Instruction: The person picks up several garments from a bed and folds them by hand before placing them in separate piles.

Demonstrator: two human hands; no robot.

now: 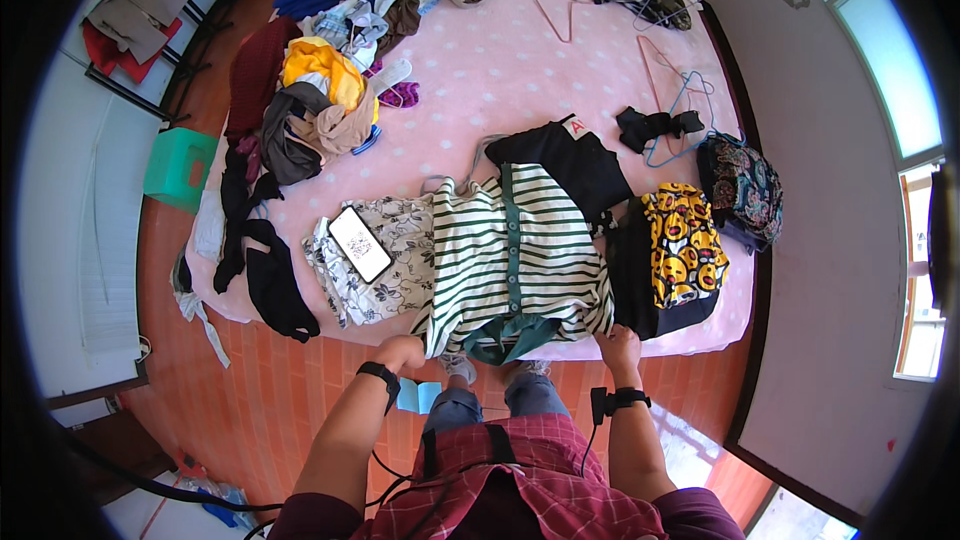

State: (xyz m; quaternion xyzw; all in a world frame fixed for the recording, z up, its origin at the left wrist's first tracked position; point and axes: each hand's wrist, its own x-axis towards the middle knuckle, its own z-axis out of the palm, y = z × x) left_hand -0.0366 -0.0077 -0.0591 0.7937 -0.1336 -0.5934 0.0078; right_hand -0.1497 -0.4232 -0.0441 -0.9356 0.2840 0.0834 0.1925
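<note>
A white shirt with dark green stripes lies spread on the bed, its green button placket running down the middle and its green collar towards me. My left hand grips the shirt at its near left corner. At the near right corner, my right hand pinches the striped cloth. Left of the shirt is a white floral garment, partly covered by it, with a smartphone lying on top, its screen lit. On the right, a yellow garment with printed faces rests on folded black cloth.
A pink dotted bedspread covers the bed. Mixed clothes are heaped at the left. Black garments, a blue hanger and a pink hanger lie farther back. A green plastic stool stands on the floor left of the bed.
</note>
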